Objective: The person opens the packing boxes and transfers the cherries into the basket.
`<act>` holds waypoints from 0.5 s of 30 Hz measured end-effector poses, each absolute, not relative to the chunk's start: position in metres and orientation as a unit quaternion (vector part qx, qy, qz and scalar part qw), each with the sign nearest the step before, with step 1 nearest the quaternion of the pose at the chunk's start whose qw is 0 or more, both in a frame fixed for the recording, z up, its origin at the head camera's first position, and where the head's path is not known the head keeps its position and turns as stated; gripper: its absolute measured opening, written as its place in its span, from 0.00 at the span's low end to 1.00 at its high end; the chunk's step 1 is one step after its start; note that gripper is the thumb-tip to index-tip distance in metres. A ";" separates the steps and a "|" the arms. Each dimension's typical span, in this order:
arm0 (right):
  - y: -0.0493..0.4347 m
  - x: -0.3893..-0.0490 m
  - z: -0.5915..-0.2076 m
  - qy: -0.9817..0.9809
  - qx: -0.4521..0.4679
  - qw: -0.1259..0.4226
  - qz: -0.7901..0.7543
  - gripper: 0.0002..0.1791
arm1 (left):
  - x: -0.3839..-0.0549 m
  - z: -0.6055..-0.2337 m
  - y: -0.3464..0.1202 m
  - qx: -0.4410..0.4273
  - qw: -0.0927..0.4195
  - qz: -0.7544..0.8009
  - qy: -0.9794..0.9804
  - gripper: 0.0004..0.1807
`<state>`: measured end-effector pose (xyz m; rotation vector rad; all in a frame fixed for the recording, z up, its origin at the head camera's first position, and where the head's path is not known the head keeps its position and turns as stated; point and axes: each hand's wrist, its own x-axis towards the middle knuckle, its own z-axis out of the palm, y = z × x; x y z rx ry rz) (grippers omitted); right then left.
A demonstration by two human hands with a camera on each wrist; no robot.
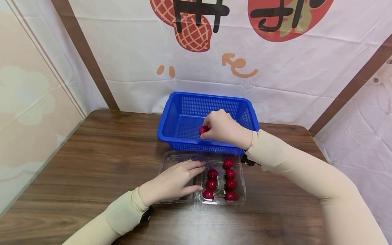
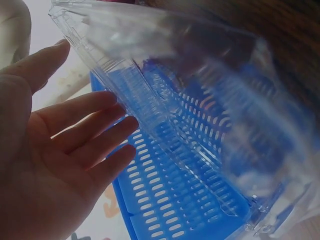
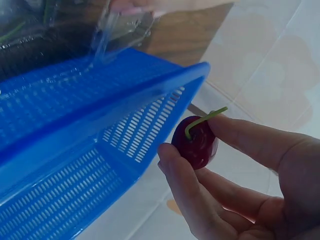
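My right hand (image 1: 221, 126) pinches a dark red cherry (image 3: 196, 143) with a green stem between thumb and fingers, above the blue basket (image 1: 173, 139). No fruit shows inside the basket. In front of it lies a clear plastic clamshell box (image 1: 243, 189), opened flat, its right half holding several red cherries (image 1: 230, 184) in two columns. My left hand (image 1: 173, 180) lies over the left half with fingers extended, fingertips at the seam between the halves. In the left wrist view, those fingertips meet the edge of the clear plastic (image 2: 150, 107).
Everything stands on a brown wooden table (image 1: 122, 163). A white printed cloth (image 1: 128, 51) hangs right behind the basket. Another printed panel (image 1: 27, 102) borders the table's left side. A dark strap (image 1: 248, 160) shows under the right wrist.
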<state>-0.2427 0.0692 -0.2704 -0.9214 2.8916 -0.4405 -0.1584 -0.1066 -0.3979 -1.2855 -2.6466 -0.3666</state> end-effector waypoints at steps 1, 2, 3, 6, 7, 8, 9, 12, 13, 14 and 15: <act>0.067 -0.246 -0.270 0.943 -0.297 0.040 -0.145 0.09 | -0.158 -0.398 -0.107 -0.432 0.088 -0.123 -0.889 0.32; 0.064 -0.249 -0.270 0.944 -0.292 0.040 -0.146 0.09 | -0.158 -0.398 -0.107 -0.432 0.087 -0.123 -0.889 0.32; 0.062 -0.252 -0.270 0.946 -0.287 0.040 -0.147 0.09 | -0.158 -0.398 -0.107 -0.431 0.086 -0.125 -0.889 0.32; 0.053 -0.262 -0.269 0.950 -0.273 0.038 -0.144 0.09 | -0.157 -0.398 -0.107 -0.431 0.085 -0.129 -0.889 0.32; 0.051 -0.265 -0.269 0.952 -0.269 0.038 -0.143 0.09 | -0.157 -0.398 -0.107 -0.432 0.085 -0.129 -0.889 0.32; 0.049 -0.268 -0.269 0.953 -0.264 0.039 -0.144 0.09 | -0.158 -0.397 -0.107 -0.432 0.086 -0.130 -0.888 0.32; 0.046 -0.271 -0.269 0.954 -0.261 0.039 -0.142 0.09 | -0.158 -0.397 -0.107 -0.433 0.086 -0.130 -0.888 0.32; 0.040 -0.281 -0.268 0.956 -0.251 0.040 -0.145 0.08 | -0.158 -0.398 -0.107 -0.434 0.087 -0.126 -0.888 0.32; 0.038 -0.284 -0.268 0.957 -0.248 0.042 -0.147 0.08 | -0.158 -0.398 -0.107 -0.434 0.087 -0.124 -0.888 0.32; 0.036 -0.287 -0.268 0.957 -0.245 0.043 -0.148 0.08 | -0.158 -0.398 -0.107 -0.434 0.088 -0.124 -0.888 0.32; 0.034 -0.289 -0.267 0.958 -0.243 0.043 -0.149 0.08 | -0.158 -0.398 -0.108 -0.434 0.087 -0.124 -0.888 0.32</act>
